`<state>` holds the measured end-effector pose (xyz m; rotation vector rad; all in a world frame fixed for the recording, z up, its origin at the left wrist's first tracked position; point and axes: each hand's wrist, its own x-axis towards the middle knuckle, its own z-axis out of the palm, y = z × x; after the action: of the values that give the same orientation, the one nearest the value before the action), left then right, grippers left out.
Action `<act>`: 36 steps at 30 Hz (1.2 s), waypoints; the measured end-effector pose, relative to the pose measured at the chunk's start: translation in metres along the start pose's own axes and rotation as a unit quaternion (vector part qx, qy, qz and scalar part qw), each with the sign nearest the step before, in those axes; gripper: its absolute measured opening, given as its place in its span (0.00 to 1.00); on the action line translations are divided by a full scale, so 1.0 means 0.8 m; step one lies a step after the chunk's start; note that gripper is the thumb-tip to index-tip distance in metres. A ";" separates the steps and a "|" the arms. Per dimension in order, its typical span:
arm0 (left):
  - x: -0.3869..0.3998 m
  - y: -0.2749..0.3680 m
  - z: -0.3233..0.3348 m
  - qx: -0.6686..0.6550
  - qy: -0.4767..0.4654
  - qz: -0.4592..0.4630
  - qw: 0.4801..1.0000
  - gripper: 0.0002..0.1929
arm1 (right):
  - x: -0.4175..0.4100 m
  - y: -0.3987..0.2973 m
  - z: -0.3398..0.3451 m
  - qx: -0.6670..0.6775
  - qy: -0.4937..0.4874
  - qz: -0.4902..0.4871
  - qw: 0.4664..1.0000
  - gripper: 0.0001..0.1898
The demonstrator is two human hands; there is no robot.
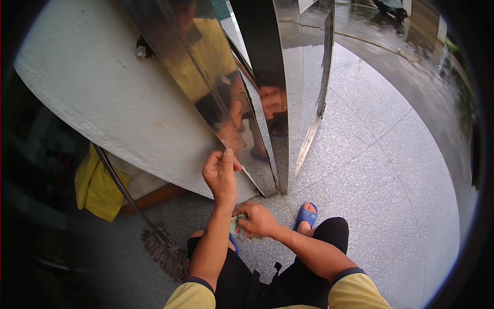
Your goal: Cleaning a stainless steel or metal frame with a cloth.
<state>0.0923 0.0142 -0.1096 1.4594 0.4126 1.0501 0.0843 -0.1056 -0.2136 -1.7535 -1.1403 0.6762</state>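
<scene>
My left hand (222,170) is at the left edge of a shiny metal panel (216,81), thumb raised along the edge and the other fingers curled. Whether anything thin is pinched between them is hidden. Lower down, my right hand (257,218) is closed around a crumpled pale green cloth (236,224), just above the floor. The panel runs down to the floor and mirrors a yellow shirt and an arm. Right of it stands a dark reflective metal strip (266,58), followed by another shiny metal face (305,77).
A white wall (96,85) rises on the left. Beside it are a string mop (164,251) and a yellow cloth (98,185). Speckled grey floor tiles (370,185) extend right towards wet paving (401,46). My feet wear blue slippers (299,218).
</scene>
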 end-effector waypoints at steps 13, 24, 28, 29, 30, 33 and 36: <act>-0.046 -0.019 -0.093 0.066 0.030 -0.044 0.996 0.09 | 0.000 -0.085 -0.093 0.123 0.277 -0.204 0.931 0.13; -0.066 -0.021 -0.131 0.020 -0.018 -0.159 0.987 0.07 | 0.083 -0.137 -0.114 -0.221 0.451 -0.268 0.822 0.18; -0.063 -0.011 -0.136 -0.002 -0.013 -0.172 0.985 0.05 | 0.066 -0.068 -0.079 -0.239 0.414 -0.194 0.856 0.16; -0.063 -0.009 -0.137 -0.016 -0.010 -0.179 0.984 0.05 | 0.066 -0.065 -0.077 -0.244 0.407 -0.194 0.859 0.15; -0.062 -0.008 -0.140 -0.010 -0.011 -0.175 0.984 0.06 | 0.068 -0.073 -0.077 -0.246 0.399 -0.196 0.861 0.15; -0.069 -0.018 -0.160 -0.027 -0.031 -0.167 0.985 0.09 | 0.083 -0.115 -0.085 -0.220 0.426 -0.264 0.837 0.15; -0.066 -0.011 -0.156 -0.053 -0.029 -0.159 0.985 0.10 | 0.099 -0.174 -0.111 -0.218 0.453 -0.300 0.811 0.16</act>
<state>-0.0307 0.0498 -0.1542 1.2776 0.5205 0.7606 0.1332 -0.0465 -0.0474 -1.5953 -1.0654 -0.8135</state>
